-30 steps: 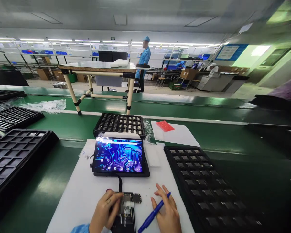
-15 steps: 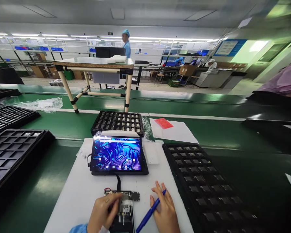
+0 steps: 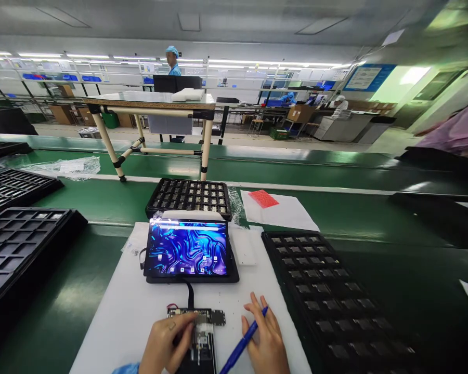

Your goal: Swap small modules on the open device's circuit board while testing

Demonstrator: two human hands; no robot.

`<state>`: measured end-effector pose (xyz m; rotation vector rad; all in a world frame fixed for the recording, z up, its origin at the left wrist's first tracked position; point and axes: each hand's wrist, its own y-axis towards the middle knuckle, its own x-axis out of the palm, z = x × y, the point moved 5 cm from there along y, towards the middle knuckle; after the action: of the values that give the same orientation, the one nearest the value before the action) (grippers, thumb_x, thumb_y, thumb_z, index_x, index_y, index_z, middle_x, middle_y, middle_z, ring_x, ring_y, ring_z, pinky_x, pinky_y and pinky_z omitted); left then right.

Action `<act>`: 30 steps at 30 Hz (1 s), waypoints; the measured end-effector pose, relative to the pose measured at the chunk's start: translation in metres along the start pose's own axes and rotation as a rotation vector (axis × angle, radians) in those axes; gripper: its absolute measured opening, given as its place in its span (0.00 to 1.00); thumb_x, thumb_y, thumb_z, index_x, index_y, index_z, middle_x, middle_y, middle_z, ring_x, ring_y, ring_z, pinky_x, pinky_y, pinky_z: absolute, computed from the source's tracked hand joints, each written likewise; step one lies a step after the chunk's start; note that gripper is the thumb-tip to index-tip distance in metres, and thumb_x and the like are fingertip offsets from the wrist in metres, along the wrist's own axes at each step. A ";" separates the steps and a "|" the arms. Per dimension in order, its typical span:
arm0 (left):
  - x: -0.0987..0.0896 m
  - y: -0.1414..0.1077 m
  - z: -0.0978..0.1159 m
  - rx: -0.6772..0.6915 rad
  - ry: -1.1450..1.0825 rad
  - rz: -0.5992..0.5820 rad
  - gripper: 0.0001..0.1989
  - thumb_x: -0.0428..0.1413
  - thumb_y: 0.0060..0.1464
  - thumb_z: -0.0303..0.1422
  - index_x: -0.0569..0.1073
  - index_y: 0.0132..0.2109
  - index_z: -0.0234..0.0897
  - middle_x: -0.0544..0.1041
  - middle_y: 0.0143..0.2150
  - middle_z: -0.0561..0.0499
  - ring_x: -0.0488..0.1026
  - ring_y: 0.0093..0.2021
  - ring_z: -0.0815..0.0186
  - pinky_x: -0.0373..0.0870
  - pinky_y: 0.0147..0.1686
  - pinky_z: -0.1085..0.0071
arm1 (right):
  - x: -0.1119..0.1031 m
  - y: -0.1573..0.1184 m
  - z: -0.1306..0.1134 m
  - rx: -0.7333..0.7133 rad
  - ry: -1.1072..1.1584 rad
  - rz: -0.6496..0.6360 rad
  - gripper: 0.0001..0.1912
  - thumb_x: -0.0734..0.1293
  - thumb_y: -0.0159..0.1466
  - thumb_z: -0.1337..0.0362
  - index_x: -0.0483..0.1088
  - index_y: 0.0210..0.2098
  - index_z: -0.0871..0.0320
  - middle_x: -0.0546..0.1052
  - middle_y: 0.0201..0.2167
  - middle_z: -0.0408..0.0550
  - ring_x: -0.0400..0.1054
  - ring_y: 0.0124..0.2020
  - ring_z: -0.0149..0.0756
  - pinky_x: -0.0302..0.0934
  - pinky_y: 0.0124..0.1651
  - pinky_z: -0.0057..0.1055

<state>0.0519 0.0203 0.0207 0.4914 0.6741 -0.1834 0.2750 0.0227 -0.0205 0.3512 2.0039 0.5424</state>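
Left hand [image 3: 164, 340] comes down on the circuit board [image 3: 206, 340] from its left side, the index fingertip resting at the upper part of the board and the thumb bent below it; whether this grip pinches anything between the two I cannot tell, as the fingers hide the spot. Circuit board and grip are both near the middle of the near edge of the white sheet [image 3: 109, 322], and the board's lower end runs out of view. At its upper left corner is a red wire [image 3: 172, 305]; a small black square [image 3: 218, 317] sticks out to the right of its upper end, clear of the fingers.

Right hand [image 3: 267, 340], beside the board and apart from it, has its grip closed loosely around a blue pen [image 3: 239, 345], with the fingers raised and the pen's lower end slanting toward the board.

A black ribbon cable [image 3: 190, 295] runs from the board's top up to a lit tablet [image 3: 187, 249], tilted back near the sheet's far edge. Along the sheet's right edge lies a black tray [image 3: 323, 291] of small parts; a second tray [image 3: 189, 197] sits behind the tablet on the green surface [image 3: 105, 249].
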 end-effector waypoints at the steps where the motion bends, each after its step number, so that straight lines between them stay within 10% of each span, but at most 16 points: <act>1: 0.000 0.000 0.001 0.003 -0.001 -0.002 0.14 0.47 0.60 0.27 0.69 0.51 0.44 0.79 0.35 0.53 0.78 0.34 0.69 0.73 0.34 0.80 | 0.000 0.000 0.000 0.002 0.000 -0.002 0.11 0.56 0.66 0.60 0.67 0.40 0.54 0.72 0.51 0.53 0.62 0.55 0.53 0.68 0.44 0.49; 30: 0.002 0.001 0.000 -0.012 -0.003 -0.029 0.13 0.46 0.60 0.26 0.68 0.48 0.46 0.78 0.33 0.56 0.76 0.30 0.72 0.70 0.31 0.81 | -0.001 0.000 0.000 -0.042 -0.058 -0.021 0.10 0.56 0.66 0.61 0.66 0.41 0.55 0.72 0.51 0.54 0.63 0.54 0.53 0.69 0.44 0.48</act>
<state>0.0537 0.0213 0.0198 0.4702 0.6791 -0.2068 0.2754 0.0223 -0.0201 0.3160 1.9357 0.5548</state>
